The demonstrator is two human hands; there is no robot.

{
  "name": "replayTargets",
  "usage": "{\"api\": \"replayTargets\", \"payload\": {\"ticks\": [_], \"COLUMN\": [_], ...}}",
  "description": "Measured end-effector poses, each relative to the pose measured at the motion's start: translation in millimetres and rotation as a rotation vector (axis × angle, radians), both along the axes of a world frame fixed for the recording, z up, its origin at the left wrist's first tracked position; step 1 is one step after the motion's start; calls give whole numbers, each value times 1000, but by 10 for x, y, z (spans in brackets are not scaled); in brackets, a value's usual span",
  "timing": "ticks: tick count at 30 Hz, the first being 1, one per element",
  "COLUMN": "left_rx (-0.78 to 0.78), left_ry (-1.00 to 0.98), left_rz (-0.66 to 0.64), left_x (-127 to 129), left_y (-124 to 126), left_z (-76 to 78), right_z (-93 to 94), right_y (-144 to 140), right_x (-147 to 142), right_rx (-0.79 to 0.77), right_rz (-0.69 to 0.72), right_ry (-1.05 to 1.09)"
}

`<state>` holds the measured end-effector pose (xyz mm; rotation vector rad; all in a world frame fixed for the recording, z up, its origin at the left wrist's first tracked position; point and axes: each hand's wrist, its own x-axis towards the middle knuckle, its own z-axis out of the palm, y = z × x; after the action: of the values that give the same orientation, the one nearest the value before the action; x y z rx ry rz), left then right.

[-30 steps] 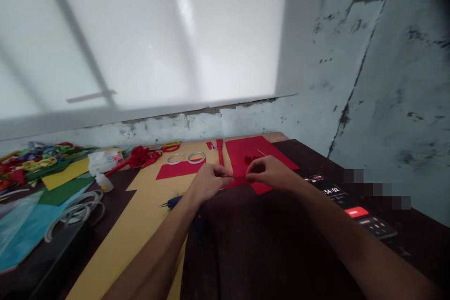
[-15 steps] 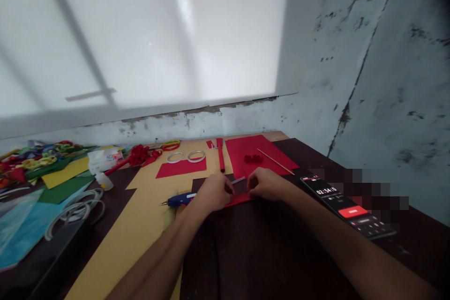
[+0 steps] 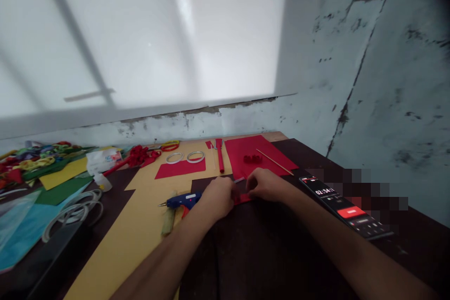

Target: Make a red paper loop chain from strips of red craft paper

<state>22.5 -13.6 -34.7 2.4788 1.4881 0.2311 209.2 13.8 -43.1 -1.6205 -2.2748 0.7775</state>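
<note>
Left hand [image 3: 218, 195] and right hand [image 3: 266, 183] pinch a red paper strip [image 3: 242, 198] between them; uneven pull could tear it.

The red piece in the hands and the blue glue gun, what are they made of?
The red piece, pinched between the left hand and right hand, looks like thin matte paper, flat with straight-cut edges. The glue gun looks like smooth blue plastic with a slight shine.
</note>
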Motion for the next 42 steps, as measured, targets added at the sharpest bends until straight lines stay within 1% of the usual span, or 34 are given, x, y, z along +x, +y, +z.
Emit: {"api": "replayTargets", "payload": {"ticks": [3,6,7,8,10,11,13,16,18,21,24,26,28,34,36,40,42], "left_rx": [0,93,107,120,195,220,241,212,192,159,136,133,140,155,157,138,142], "left_ry": [117,252,296,350,435,438,401,395,384,357,350,357,366,359,365,325,328], "left_rz": [25,9,-20,-82,-214,-213,-126,-49,-14,23,33,22,10,18,7,47,38], "left_x": [60,158,198,239,319,355,416,469,481,480,476,475,475,475,475,472,469], "left_y": [-80,-207,-261,-318,-432,-484,-565,-627,-640,-647,-652,-652,-646,-644,-650,-654,-656], "left_z": [64,129,141,146,131,112,62,-3,-15,7,38,45,41,23,19,11,10], "right_z": [12,40,54,68,96,106,114,94,78,97,168,208,221,171,165,162,155], "right_y": [-8,-26,-34,-42,-59,-65,-70,-55,-37,-15,-1,8,14,-4,-11,-9,-6], "right_x": [11,26,33,40,55,62,75,88,97,130,204,257,288,212,181,169,178], "right_rx": [-6,-13,-16,-20,-29,-33,-41,-29,-21,-25,21,77,100,19,4,-17,-20], "right_rz": [21,32,38,48,72,83,99,104,97,89,76,37,6,58,68,100,106], "right_ry": [3,0,-4,-7,-6,-4,0,8,29,57,63,54,40,-24,-23,-11,-22]}}
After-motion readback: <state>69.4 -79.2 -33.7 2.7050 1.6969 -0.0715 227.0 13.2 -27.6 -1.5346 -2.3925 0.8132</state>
